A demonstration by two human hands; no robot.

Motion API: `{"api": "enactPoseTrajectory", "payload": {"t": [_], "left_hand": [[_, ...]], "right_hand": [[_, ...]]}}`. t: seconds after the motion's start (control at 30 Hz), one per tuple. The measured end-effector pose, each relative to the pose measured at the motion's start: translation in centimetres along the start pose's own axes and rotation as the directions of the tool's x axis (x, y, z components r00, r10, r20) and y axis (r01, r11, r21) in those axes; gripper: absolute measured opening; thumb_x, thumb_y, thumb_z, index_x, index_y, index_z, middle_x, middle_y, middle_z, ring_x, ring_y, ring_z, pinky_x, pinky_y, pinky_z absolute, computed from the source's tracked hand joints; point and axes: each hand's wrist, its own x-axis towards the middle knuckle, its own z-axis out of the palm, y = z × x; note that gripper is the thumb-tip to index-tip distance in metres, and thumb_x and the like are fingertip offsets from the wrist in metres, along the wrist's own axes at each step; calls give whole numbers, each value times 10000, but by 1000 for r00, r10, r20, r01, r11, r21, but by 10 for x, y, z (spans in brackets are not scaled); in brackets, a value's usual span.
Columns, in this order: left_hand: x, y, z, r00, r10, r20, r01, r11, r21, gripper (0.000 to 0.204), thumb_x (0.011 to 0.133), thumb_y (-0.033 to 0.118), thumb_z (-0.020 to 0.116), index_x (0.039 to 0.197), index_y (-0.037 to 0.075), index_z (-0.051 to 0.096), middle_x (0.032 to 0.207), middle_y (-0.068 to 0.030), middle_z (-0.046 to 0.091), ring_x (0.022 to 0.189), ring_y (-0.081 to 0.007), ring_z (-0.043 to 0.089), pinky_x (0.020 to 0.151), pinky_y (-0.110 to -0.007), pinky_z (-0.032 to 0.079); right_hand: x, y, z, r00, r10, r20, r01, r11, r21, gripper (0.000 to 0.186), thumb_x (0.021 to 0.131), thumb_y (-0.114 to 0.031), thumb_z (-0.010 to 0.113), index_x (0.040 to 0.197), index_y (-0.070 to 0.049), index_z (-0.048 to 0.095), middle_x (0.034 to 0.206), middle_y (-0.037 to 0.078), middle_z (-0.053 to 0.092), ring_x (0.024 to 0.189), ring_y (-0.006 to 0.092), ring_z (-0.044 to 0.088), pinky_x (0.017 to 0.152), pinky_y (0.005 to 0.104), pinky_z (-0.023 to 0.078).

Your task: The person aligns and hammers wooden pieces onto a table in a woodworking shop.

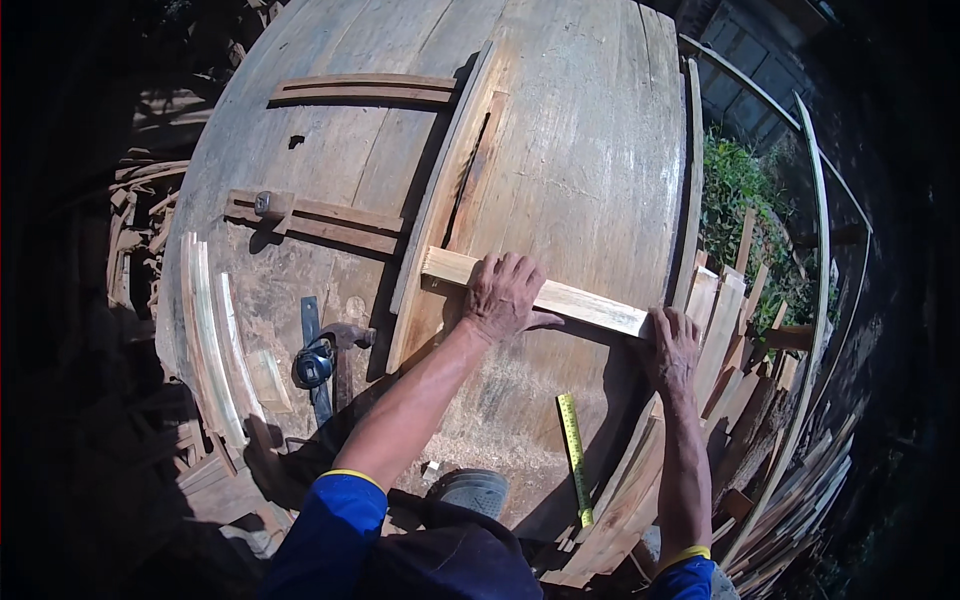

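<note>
A pale wooden strip [590,306] lies crosswise on a large plank worktable [590,170]. My left hand [505,295] lies over its left half, fingers across the top and thumb on the near side. Around the strip's right end curl the fingers of my right hand [675,345], close to the table's right edge. The strip's left end meets a long upright wooden rail [440,190] fixed lengthwise on the table. Just beyond the strip, alongside the rail, runs a narrow dark slot [466,180] with a jagged, tooth-like edge.
Left of the rail are two wooden braces, a hammer [345,335], a dark tape measure [312,364] and curved wood strips [212,340]. A yellow measuring rule [573,450] lies near my shoe [470,490]. Stacked boards [720,320] and green plants [740,190] are at the right.
</note>
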Motion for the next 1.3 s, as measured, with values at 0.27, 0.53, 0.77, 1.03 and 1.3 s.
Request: {"api": "enactPoseTrajectory", "payload": {"t": [0.27,0.53,0.77,1.03,1.3], "left_hand": [[19,-14,7,998,-38,-42,37,999,-19,774,626,775,768,998,108,644,966,-32,580,939,-221,547,825,-407,394],[42,-23,15,994,-19,-105,20,1000,1,780,622,799,750,969,108,655,951,-37,585,933,-218,552,822,-399,394],[58,-33,22,994,-35,-106,37,999,16,800,631,823,731,981,106,667,964,-31,591,930,-209,556,820,-393,399],[76,-41,27,995,-30,-92,33,999,37,823,622,850,708,965,102,678,964,-31,599,935,-205,570,825,-382,413],[86,-45,30,995,-51,-81,55,998,41,827,615,838,718,993,104,678,972,-20,614,939,-190,581,821,-368,420]], "right_hand": [[27,-1,2,991,-33,-128,31,999,-17,635,799,-309,820,1347,-103,574,1305,129,599,1252,331,547,1080,496,359],[53,6,-2,989,-34,-141,34,999,-1,590,811,-300,810,1322,-93,598,1278,111,627,1237,307,565,1069,482,365],[70,14,3,986,-48,-160,47,999,-12,600,798,-337,820,1309,-113,601,1251,100,636,1200,311,576,1057,483,377],[87,23,2,985,-39,-165,36,999,-17,602,799,-324,823,1319,-112,604,1263,95,633,1214,303,574,1063,484,372],[99,30,3,985,-67,-158,61,997,-41,595,806,-329,816,1316,-111,603,1259,96,635,1218,296,575,1062,479,376]]}}
